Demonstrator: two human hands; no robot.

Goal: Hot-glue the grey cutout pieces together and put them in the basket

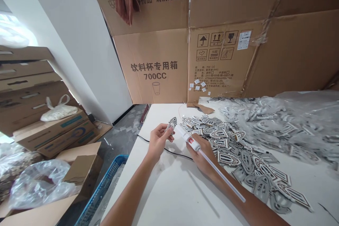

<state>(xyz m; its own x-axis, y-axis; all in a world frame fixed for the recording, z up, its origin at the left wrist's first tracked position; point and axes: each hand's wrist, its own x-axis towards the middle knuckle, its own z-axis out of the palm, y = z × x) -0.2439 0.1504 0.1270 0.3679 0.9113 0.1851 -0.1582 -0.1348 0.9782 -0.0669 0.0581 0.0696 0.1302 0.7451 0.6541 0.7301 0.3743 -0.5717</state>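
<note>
Above the white table, my left hand pinches a small grey and white boat-shaped cutout piece, its pointed end up. My right hand is wrapped round a white glue gun with a red mark on its side. A long translucent glue stick sticks out of its back, over my right forearm. The gun's front end is close to the piece; I cannot tell whether they touch. To the right of my right hand lies a pile of similar grey and white cutout pieces.
More pieces in clear plastic cover the table's back right. A black cord runs across the white table. Tall cardboard stands behind. Left on the floor are a blue basket and an open carton.
</note>
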